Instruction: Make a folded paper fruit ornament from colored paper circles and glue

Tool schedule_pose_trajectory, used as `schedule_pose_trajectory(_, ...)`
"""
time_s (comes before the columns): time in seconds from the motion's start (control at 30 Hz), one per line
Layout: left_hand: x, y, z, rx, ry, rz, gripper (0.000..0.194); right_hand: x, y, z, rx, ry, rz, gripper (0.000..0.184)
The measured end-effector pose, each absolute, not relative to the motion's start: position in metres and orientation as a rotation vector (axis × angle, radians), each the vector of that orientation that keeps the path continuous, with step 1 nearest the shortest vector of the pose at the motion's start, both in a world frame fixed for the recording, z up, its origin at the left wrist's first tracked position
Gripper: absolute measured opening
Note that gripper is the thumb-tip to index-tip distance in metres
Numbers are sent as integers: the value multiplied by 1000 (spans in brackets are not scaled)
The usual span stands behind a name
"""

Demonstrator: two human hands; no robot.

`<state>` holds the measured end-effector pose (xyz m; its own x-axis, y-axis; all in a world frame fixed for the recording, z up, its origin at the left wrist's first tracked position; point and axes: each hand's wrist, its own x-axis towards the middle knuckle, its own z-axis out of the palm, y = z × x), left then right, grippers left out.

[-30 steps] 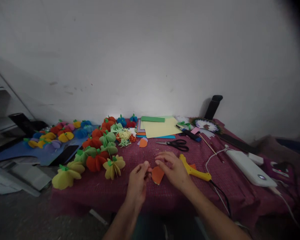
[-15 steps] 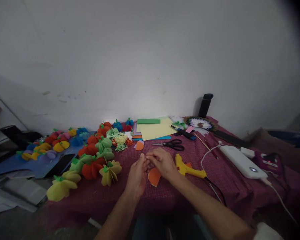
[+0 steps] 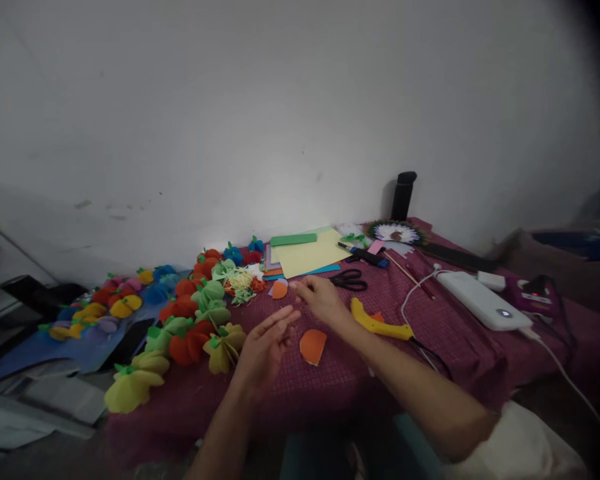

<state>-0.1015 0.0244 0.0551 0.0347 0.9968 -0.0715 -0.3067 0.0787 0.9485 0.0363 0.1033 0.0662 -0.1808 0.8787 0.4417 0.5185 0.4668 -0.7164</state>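
Note:
My left hand hovers over the cloth with its fingers stretched out and nothing visible in it. Close by, my right hand has thumb and fingertips pinched together; whatever they hold, if anything, is too small to make out. Below the right wrist lies an orange folded paper piece with a rounded edge. A smaller orange paper piece rests on a lilac one beyond the fingertips. Black-handled scissors lie partly behind the right hand. To its right is a yellow glue gun with a black cord.
Several colourful paper pumpkins crowd the left side, beside a heap of paper shreds. Coloured sheets and a cutter knife lie at the back. A white power bank with cables sits right, near a black cylinder.
My hands have drawn apart: the left moved down and left with its fingers straightening, the right slightly up. The orange folded piece is now fully uncovered. The view has shifted slightly.

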Motion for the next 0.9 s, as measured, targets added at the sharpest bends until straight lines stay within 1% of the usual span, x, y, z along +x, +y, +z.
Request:
schedule_pose_trajectory(0.03,-110,27,55,984,1154,1330,36,36,102,64,-1176,-1846,537,43)
schedule_pose_trajectory(0.1,-127,33,61,1001,1246,1370,31,29,90,55,-1167,-1868,559,45)
schedule_pose_trajectory(0.17,-139,39,74,1100,1412,1474,27,16,67,46,-1120,-1942,578,38)
schedule_pose_trajectory(0.2,-143,42,82,1210,1513,1545,26,7,53,43,-1023,-2085,562,33)
schedule_pose_trajectory(0.23,-144,44,88,1304,1589,1578,29,0,38,41,-900,-2233,531,26)
schedule_pose_trajectory(0.27,-143,45,93,1403,1631,1533,34,-6,26,42,-781,-2356,476,19)
schedule_pose_trajectory(0.3,-141,47,97,1470,1657,1492,38,-10,16,45,-674,-2460,413,18)
schedule_pose_trajectory(0.33,-138,48,97,1529,1659,1447,38,-10,11,50,-614,-2532,353,22)
schedule_pose_trajectory(0.37,-134,49,96,1584,1640,1429,31,-7,9,56,-619,-2580,305,23)
schedule_pose_trajectory(0.4,-131,50,93,1627,1588,1399,18,-1,12,62,-655,-2620,271,18)
schedule_pose_trajectory(0.43,-128,51,88,1663,1540,1387,13,8,18,68,-709,-2646,266,15)
schedule_pose_trajectory(0.47,-126,52,83,1702,1526,1363,20,18,27,72,-762,-2648,255,14)
schedule_pose_trajectory(0.5,-123,53,79,1737,1537,1330,24,29,37,73,-844,-2620,235,17)
schedule_pose_trajectory(0.53,-121,54,75,1767,1572,1295,21,40,48,73,-937,-2603,228,25)
schedule_pose_trajectory(0.57,-119,54,71,1786,1618,1261,15,49,59,70,-1050,-2590,224,27)
schedule_pose_trajectory(0.6,-117,54,68,1797,1661,1234,10,58,69,65,-1173,-2585,214,25)
schedule_pose_trajectory(0.63,-115,53,66,1805,1686,1211,9,64,77,59,-1235,-2576,209,22)
schedule_pose_trajectory(0.67,-112,52,62,1813,1692,1199,14,68,83,52,-1272,-2571,209,21)
schedule_pose_trajectory(0.7,-110,50,59,1829,1691,1185,25,71,88,45,-1299,-2572,215,20)
schedule_pose_trajectory(0.77,-106,46,48,1895,1682,1110,54,73,93,33,-1319,-2586,238,21)
schedule_pose_trajectory(0.8,-104,43,40,1929,1693,1060,63,72,93,29,-1318,-2598,257,21)
schedule_pose_trajectory(0.9,-99,37,17,2120,1803,720,71,69,90,26,-1281,-2650,350,21)
